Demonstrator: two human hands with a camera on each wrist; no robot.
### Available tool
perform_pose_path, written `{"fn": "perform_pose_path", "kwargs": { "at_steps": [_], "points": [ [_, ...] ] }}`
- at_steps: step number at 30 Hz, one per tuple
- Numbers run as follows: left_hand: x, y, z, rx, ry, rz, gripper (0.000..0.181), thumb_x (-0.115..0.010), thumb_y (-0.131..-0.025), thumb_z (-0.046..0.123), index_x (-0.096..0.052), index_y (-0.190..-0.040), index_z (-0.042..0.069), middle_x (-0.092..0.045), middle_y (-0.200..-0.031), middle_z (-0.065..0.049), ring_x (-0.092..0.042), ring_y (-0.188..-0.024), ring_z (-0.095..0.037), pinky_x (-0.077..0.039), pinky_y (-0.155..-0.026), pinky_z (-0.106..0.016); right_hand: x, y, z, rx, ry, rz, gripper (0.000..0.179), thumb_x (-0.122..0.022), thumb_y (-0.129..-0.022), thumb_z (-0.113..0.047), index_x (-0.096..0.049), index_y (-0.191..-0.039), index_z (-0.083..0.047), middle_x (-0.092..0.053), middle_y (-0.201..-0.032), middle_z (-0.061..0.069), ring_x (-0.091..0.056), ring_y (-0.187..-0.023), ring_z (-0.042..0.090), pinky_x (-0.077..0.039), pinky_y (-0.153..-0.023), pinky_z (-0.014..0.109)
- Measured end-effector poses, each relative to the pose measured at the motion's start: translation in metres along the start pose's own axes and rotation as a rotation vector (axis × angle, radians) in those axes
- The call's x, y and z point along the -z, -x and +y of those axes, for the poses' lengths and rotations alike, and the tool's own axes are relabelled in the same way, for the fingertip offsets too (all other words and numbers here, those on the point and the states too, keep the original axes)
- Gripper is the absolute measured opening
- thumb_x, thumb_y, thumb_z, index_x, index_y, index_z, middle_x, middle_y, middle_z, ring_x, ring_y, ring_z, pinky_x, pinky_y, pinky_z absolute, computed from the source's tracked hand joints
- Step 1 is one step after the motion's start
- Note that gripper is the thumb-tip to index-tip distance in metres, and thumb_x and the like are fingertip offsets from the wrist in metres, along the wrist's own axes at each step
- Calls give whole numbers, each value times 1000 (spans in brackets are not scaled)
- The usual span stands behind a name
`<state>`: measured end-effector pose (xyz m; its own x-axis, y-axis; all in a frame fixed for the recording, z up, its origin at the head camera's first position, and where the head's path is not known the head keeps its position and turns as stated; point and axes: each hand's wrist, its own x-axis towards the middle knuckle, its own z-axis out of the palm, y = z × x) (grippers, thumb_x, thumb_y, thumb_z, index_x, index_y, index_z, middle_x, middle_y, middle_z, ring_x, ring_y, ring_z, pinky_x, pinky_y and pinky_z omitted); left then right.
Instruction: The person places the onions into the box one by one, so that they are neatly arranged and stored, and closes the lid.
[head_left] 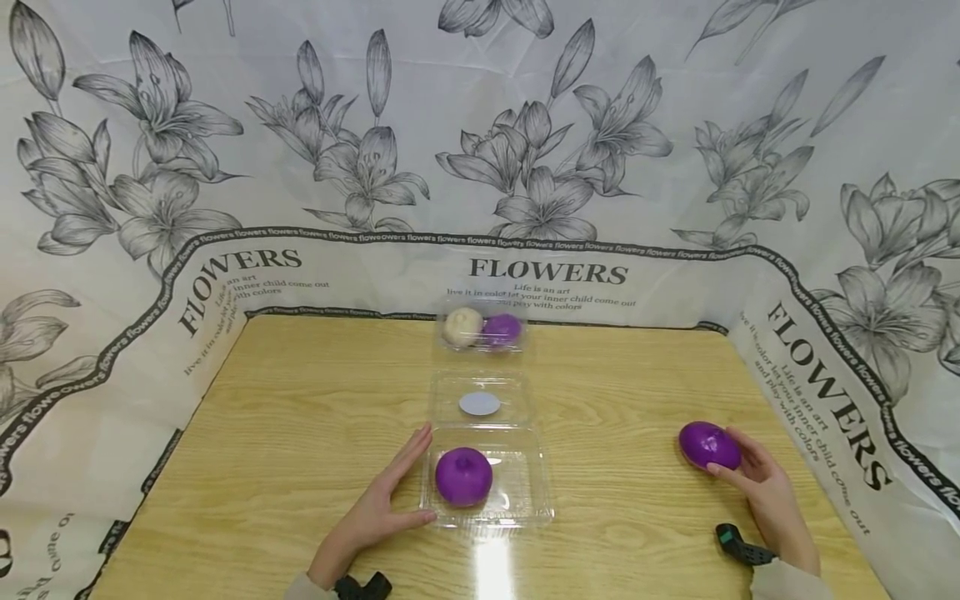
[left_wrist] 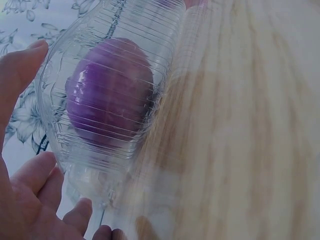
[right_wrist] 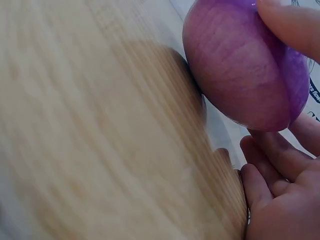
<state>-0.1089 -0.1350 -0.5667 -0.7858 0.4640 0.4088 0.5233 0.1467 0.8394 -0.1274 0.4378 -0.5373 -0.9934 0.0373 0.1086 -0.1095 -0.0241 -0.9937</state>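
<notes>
My left hand (head_left: 378, 508) spreads beside an open clear plastic clamshell box (head_left: 525, 492), thumb and fingertips right at its left edge. Inside the tray, toward its left, sits a purple onion-shaped ball (head_left: 463, 477) with a small nub on top. The left wrist view shows the same purple ball (left_wrist: 110, 92) through the ridged plastic wall. At the right, my right hand (head_left: 768, 492) pinches a second glossy purple ball (head_left: 707, 444) between thumb and fingers. In the right wrist view, this purple ball (right_wrist: 240, 65) hangs close over the table, with a shadow beneath it.
The box's lid (head_left: 517, 400) lies folded back, with a white oval sticker (head_left: 479, 404). Behind it, by the back cloth, another clear box (head_left: 482, 346) contains a cream ball (head_left: 462, 327) and a purple ball (head_left: 502, 331). Flower-printed cloth (head_left: 555, 200) walls the wooden table (head_left: 322, 375).
</notes>
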Motion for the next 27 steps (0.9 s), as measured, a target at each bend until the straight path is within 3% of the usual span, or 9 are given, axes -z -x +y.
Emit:
{"fn": "perform_pose_path", "kwargs": {
  "at_steps": [6,10,16,22,27],
  "points": [
    [0,-1,0,-5,-2,0,93,-81,-82,15,-24,-155,-2,-13,-164,-17,-8,-149,-41,-5,-119,-23,-1,1,0,-4,-18,27,69,-64,-90,12,-37,-152,-5,-51,-134,-15,-51,-117,-11,-41,-94,4],
    [0,-1,1,1,-1,0,93,-81,-82,16,-25,-155,-2,-13,-164,-17,-8,-149,-41,-6,-119,-24,-2,1,-1,-26,-12,57,69,-65,-90,10,-40,-151,-8,-50,-139,-14,-51,-117,-13,-40,-94,4],
    [0,-1,1,11,3,2,94,-81,-82,16,-25,-155,-1,-13,-165,-16,-7,-150,-40,-5,-118,-24,-3,0,-7,-89,63,90,70,-68,-91,2,-39,-153,-15,-37,-154,-9,-48,-116,-18,-37,-97,4],
    [0,-1,-1,6,-8,5,94,-82,-81,16,-25,-155,-1,-14,-164,-16,-9,-150,-39,-6,-119,-24,-4,-1,-18,-86,132,102,71,-69,-91,0,-38,-153,-14,-49,-140,-17,-51,-111,-17,-41,-90,2],
    [-1,-1,2,13,-5,3,94,-82,-81,16,-25,-155,-1,-14,-165,-15,-9,-149,-40,-6,-118,-23,-10,0,-32,-85,231,104,71,-69,-93,-5,-37,-154,-19,-39,-152,-13,-41,-124,-14,-35,-99,3]
  ]
}}
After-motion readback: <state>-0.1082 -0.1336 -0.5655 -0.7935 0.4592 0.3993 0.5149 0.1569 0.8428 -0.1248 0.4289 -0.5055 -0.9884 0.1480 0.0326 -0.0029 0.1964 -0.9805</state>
